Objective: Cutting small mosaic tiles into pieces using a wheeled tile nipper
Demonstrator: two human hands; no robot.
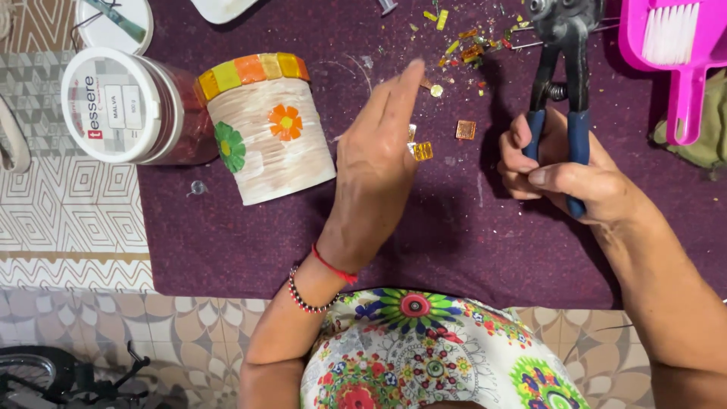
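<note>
My right hand (564, 178) grips the blue handles of a pair of tile nippers (562, 72), whose black jaws point away from me. My left hand (379, 163) hovers flat and open over the purple mat (454, 242), fingers stretched toward small glass tile pieces. A yellow tile (422, 151) and an amber tile (465, 129) lie just right of its fingers. To the left lies a white pot (269, 132) on its side, with orange and green mosaic flowers and a rim of yellow and orange tiles.
A clear jar with a white lid (121, 106) lies beside the pot. Coloured glass shards (462, 49) are scattered at the back. A pink dustpan with a brush (674, 53) sits at the far right. A patterned cloth (68, 197) covers the table's left side.
</note>
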